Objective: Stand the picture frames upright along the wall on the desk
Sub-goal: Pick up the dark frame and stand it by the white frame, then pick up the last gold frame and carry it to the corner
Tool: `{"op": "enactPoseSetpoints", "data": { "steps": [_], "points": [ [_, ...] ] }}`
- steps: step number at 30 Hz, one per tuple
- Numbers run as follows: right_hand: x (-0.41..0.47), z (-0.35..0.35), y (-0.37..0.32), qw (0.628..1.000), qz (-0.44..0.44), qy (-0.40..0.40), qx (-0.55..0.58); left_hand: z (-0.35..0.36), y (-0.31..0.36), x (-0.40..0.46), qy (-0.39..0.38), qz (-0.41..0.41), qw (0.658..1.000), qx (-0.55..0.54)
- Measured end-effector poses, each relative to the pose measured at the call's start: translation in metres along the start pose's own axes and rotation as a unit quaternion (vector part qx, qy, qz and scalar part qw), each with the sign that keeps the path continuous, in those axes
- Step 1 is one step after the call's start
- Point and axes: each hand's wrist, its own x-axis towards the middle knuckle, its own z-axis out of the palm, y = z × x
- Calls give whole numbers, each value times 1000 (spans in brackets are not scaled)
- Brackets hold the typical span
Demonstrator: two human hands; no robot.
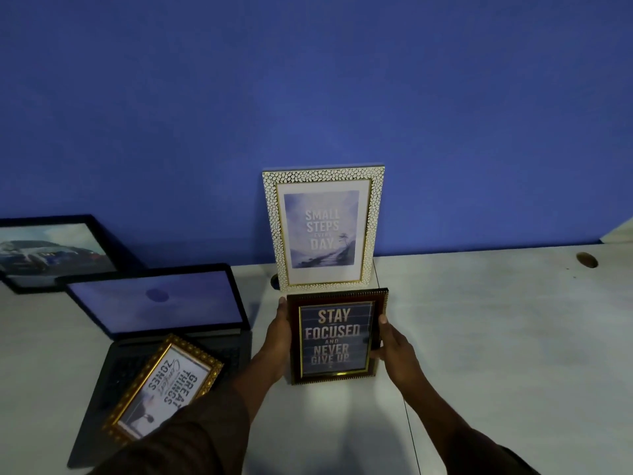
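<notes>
A dark brown frame (337,337) reading "Stay focused and never give up" is held over the white desk (496,337), just in front of a white pebble-patterned frame (323,228) that stands upright against the blue wall. My left hand (279,341) grips the brown frame's left edge and my right hand (394,344) grips its right edge. A gold ornate frame (164,382) lies tilted on a laptop keyboard at lower left. A black frame (51,252) with a car picture leans against the wall at far left.
An open laptop (157,303) with a lit purple screen sits left of the held frame. A cable hole (586,259) is in the desk at far right, and another dark hole (275,282) peeks out beside the white frame.
</notes>
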Motion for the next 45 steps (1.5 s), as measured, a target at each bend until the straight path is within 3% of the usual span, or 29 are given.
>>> {"op": "enactPoseSetpoints", "data": {
  "steps": [5,20,29,35,42,45],
  "points": [
    [-23,1,1,999,-23,11,-31,-13,-12,-12,34,-9,999,7],
    [-75,-4,8,996,-26,23,-84,-16,-34,-48,-30,-19,999,11],
    [-97,16,32,995,12,73,-64,-37,-44,-48,18,-19,999,29],
    [-121,52,53,996,77,44,-28,-90,-47,-64,10,-12,1000,-2],
    [-144,135,30,999,44,4,-26,-205,-58,-69,36,-3,994,-100],
    [-152,173,18,998,17,-23,-49,-251,-54,-112,58,-15,996,-66]
  ]
}}
